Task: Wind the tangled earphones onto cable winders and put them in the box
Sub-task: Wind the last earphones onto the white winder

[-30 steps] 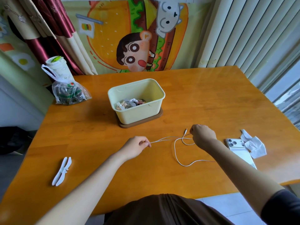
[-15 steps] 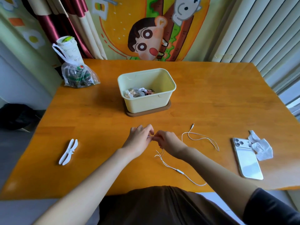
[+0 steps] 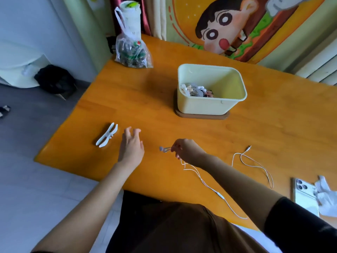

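Right hand (image 3: 187, 151): fingers curled, pinching the earphones (image 3: 164, 149) just behind the two earbuds, which stick out of the grip toward 9 o'clock. From under this hand the white cable drops to the surface (image 3: 145, 99) and runs toward 5 o'clock, past an inline remote, to the near edge. It passes behind the right forearm and comes out on the other side. There it loops back up across the surface and ends at the jack plug (image 3: 249, 147), which lies at 3 o'clock from the right hand, well apart from it.

Left hand (image 3: 131, 147): open, fingers spread and straight, holding nothing. It lies at 9 o'clock from the earbuds, near them but apart. Whether it touches the surface cannot be told.

Cable winder (image 3: 107, 135): white, lying flat on the surface at 10 o'clock from the left hand, just beside the fingertips and not touched. No cable is on it.

Box (image 3: 204, 106): pale yellow, open-topped, upright on a brown base (image 3: 200, 116), at 12 to 1 o'clock from the right hand. A heap of small mixed items lies in its left part.

Further out: a clear plastic bag (image 3: 132, 52) with dark contents stands at the far left corner, 12 o'clock from the left hand. A phone (image 3: 304, 196) lies camera side up at 4 o'clock from the right hand, with a crumpled white tissue (image 3: 326, 198) overlapping its right edge.
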Demonstrator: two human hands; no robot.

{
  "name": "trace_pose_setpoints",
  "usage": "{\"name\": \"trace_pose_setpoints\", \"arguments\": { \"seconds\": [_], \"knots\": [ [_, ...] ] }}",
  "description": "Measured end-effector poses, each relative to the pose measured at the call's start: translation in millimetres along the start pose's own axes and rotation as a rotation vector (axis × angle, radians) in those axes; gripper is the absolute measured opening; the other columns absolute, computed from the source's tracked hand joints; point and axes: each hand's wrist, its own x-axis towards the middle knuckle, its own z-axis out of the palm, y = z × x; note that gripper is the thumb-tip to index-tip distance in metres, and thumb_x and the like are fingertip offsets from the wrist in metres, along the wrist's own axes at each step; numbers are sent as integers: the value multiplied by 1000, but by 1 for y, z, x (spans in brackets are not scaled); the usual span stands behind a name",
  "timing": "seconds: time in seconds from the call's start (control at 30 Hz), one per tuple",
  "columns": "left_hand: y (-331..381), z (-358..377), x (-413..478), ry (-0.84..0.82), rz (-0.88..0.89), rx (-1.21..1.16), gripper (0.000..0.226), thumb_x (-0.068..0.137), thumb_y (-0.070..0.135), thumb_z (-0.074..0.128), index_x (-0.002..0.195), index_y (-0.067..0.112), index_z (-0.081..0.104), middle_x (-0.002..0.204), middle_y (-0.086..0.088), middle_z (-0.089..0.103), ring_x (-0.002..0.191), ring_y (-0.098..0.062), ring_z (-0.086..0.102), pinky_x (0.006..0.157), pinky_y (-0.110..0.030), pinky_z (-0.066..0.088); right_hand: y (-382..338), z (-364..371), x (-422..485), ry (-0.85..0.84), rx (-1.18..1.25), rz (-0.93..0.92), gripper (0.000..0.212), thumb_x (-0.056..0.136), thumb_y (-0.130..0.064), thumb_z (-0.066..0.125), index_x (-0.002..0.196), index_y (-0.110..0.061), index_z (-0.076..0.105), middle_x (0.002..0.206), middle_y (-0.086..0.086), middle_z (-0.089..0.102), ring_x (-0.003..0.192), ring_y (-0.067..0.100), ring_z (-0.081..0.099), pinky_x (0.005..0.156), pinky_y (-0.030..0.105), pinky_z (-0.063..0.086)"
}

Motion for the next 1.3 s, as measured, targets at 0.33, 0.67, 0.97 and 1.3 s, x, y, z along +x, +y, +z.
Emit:
{"name": "trace_pose_setpoints", "arguments": {
  "seconds": [0.33,0.67,0.97,1.3],
  "knots": [
    [-52,2,0,57,-317,116,63,92,6,55,145,4,23,144,-20,31,125,-35,44,104,-41,34,-12,30,14,-88,23,-10,20,97,-15,43,89,-15,61,74,-2,63,72,21,64,71,36,54],
    [-31,4,-14,-186,-181,87,22,97,18,51,116,9,55,118,-11,52,102,-30,57,77,-38,45,-3,41,-2,-136,30,55,21,98,-18,44,95,-9,62,85,7,69,71,17,62,65,27,50],
    [24,24,-34,-328,-125,-313,37,86,44,64,107,14,63,104,-6,43,98,-20,45,77,-29,36,27,10,-14,188,-14,128,25,97,-10,41,99,-1,64,92,17,67,85,35,63,68,32,43],
    [77,20,-38,-498,-169,-843,25,92,29,60,77,10,66,83,-10,63,80,-20,55,69,-28,37,9,3,-38,432,149,-87,19,96,-12,48,92,-3,65,68,-4,56,57,14,49,56,22,38]
  ]
}}
